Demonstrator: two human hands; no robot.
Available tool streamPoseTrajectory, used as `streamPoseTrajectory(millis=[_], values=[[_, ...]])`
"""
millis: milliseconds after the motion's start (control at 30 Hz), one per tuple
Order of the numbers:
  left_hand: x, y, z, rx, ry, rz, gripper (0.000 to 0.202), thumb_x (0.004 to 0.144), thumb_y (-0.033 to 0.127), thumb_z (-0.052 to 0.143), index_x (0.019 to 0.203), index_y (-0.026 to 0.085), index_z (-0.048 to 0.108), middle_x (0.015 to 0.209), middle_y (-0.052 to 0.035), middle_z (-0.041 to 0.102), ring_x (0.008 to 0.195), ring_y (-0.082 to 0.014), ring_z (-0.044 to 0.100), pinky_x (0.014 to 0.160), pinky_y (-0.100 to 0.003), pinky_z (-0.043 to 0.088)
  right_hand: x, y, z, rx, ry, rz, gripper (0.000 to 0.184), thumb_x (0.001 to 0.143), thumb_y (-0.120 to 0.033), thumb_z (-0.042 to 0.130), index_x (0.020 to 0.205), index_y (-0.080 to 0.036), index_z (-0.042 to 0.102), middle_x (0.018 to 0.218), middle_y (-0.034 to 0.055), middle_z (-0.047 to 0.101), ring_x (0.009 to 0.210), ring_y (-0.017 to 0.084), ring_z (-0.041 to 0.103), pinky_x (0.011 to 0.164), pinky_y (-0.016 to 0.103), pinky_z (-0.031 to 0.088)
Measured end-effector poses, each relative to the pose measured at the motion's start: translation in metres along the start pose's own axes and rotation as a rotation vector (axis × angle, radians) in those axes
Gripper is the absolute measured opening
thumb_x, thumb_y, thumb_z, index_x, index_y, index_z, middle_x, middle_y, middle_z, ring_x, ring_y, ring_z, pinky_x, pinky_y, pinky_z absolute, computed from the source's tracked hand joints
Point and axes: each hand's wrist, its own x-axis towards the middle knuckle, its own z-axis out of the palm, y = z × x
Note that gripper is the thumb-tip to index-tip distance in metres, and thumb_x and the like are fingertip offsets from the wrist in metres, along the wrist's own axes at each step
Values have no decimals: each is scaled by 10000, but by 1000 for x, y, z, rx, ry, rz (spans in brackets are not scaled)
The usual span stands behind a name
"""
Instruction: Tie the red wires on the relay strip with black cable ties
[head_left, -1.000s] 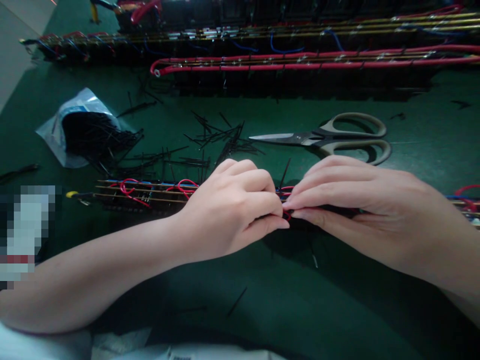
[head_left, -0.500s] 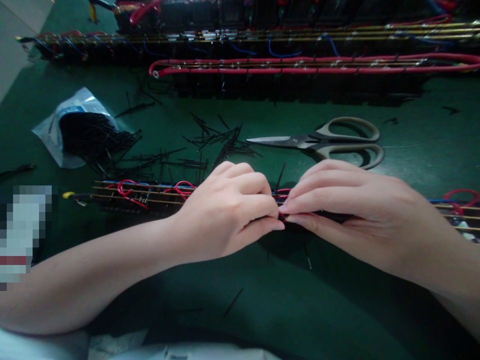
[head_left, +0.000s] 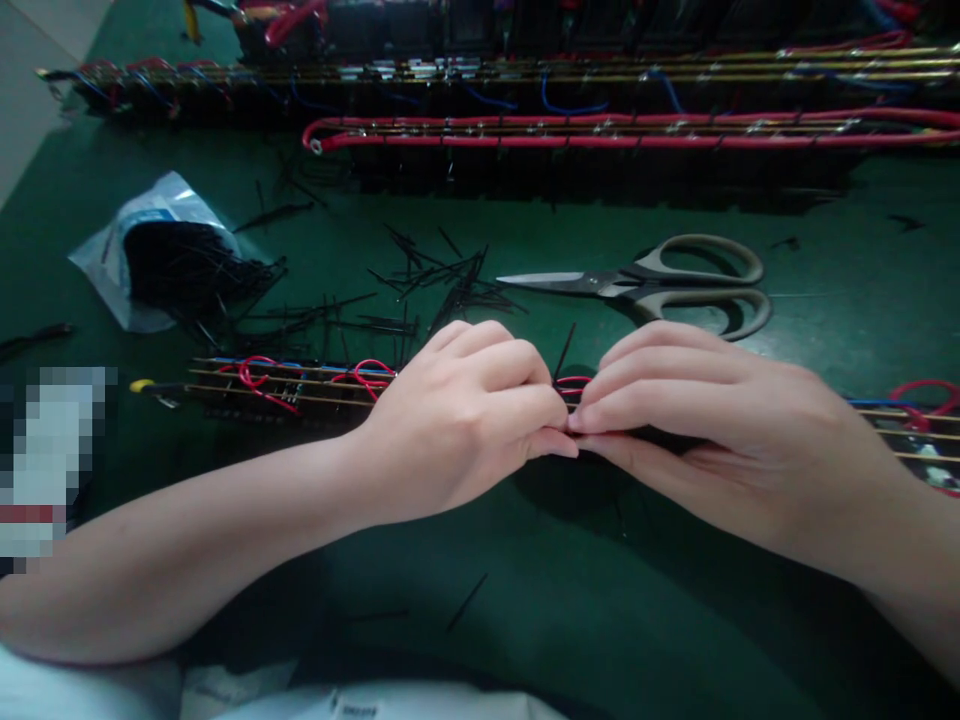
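A long dark strip assembly (head_left: 247, 395) with brass-coloured rods and looped red wires lies across the bench under both hands. My left hand (head_left: 469, 420) is closed over its middle, thumb and fingers pressed together, the held part hidden. My right hand (head_left: 720, 410) pinches from the other side, its fingertips meeting those of the left, around a red wire that is almost wholly covered. Between the hands a thin black cable tie (head_left: 566, 350) sticks up at a slant from the strip. Beyond the right hand lie scissors (head_left: 615, 285), blades pointing left.
An open plastic bag (head_left: 169, 205) spills black cable ties at the left. Loose ties (head_left: 405, 265) are scattered behind the strip. Across the back lie more wired assemblies (head_left: 525, 75), one edged with a thick red cable (head_left: 525, 143). Two thin black pieces lie in front.
The fingertips of both hands have drawn closer together, my left hand shifting slightly right. The red wire that showed between them is now mostly covered. The view has shifted a little.
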Motion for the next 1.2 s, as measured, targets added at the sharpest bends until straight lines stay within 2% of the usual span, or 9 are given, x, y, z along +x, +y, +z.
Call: streamPoseTrajectory(millis=[167, 333, 467, 667, 833, 933, 1200], values=[[0, -1, -1, -27, 14, -2, 147, 982, 241, 652, 866, 175, 713, 858, -38, 697, 830, -185, 570, 785, -339, 459, 1, -1, 1, -8, -13, 26, 115, 966, -145, 618, 901, -207, 691, 870, 36, 736, 834, 149, 666, 734, 292, 562], [0, -1, 0, -9, 6, 8, 159, 986, 286, 655, 881, 184, 718, 866, -36, 704, 833, -185, 579, 787, -344, 451, 3, 2, 0, -2, -14, -33, 142, 957, -115, 614, 910, -212, 705, 856, 22, 743, 827, 145, 651, 736, 287, 569], [-1, -1, -1, 0, 13, 10, 164, 993, 301, 646, 892, 191, 713, 870, -35, 698, 845, -185, 578, 796, -343, 449, 2, 3, -1, -6, -30, -38, 135, 961, -161, 604, 905, -225, 709, 855, 21, 742, 823, 166, 665, 714, 310, 577], [-1, -1, -4, -40, -45, -33, 179, 1000, 358, 622, 1002, 195, 696, 993, -44, 696, 917, -188, 585, 839, -349, 456, 1, 2, 1, -10, -16, -27, 138, 946, -160, 610, 882, -237, 705, 862, 20, 748, 821, 186, 670, 722, 335, 580], [-1, 0, -3, -17, -66, -43, 105, 972, 274, 633, 1027, 207, 693, 1015, -26, 706, 936, -188, 588, 854, -353, 444, 3, -1, 1, -44, 24, -46, 150, 934, -147, 618, 842, -239, 691, 799, 14, 738, 833, 203, 655, 754, 361, 578], [-1, 0, -3, -3, -75, -33, 91, 974, 242, 621, 1024, 217, 693, 1020, -18, 712, 946, -188, 593, 853, -354, 434, 3, -2, 1, -28, 8, -50, 160, 934, -145, 607, 836, -241, 688, 794, 12, 735, 838, 205, 667, 771, 369, 579], [-5, -2, -1, 67, -52, 46, 129, 1023, 278, 585, 1007, 235, 705, 1024, -17, 735, 947, -183, 605, 822, -357, 408, 4, 0, -3, 38, -25, -33, 157, 934, -160, 601, 833, -230, 699, 816, 12, 744, 852, 189, 661, 769, 343, 575]])
